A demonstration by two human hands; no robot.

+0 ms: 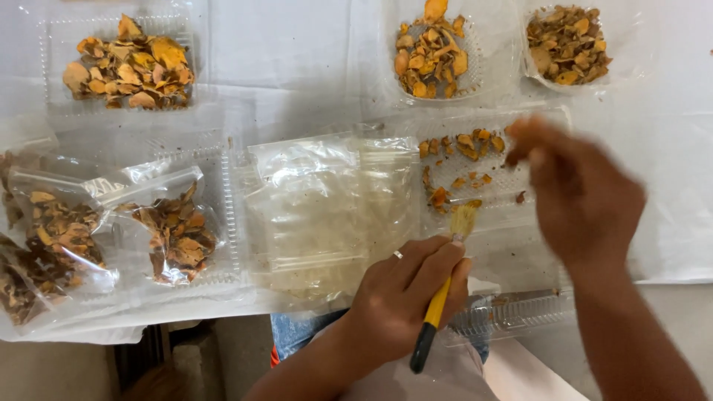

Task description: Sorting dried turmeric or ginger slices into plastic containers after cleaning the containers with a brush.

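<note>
1. We see the left hand (405, 286) at lower centre, its fingers (438, 261) closed round the yellow handle of a small brush (440, 297); a ring sits on one finger.
2. The brush has its long axis steeply upright in the picture, leaning slightly right toward the top. Its pale bristles point away from us, toward the far side of the surface (297, 67); its dark handle end points back toward our body.
3. The bristle tip lies at the near edge of a clear plastic tray (512, 215), just beside a few orange-brown dried pieces (460, 148) scattered in that tray.
4. The right hand (583, 193) hangs over the right part of the same tray. It is blurred by motion; its fingers (523, 141) appear bunched at the tray's far side, and we cannot tell whether they hold anything.
5. A stack of empty clear plastic bags (327, 208) lies left of the tray, just beside the left hand.
6. Further left, filled clear bags (174, 230) of brown dried pieces rest on another clear tray.
7. Along the far side of the white-covered surface stand three clear containers of dried pieces: one at far left (126, 63), one at centre right (431, 52), one at far right (568, 44).
</note>
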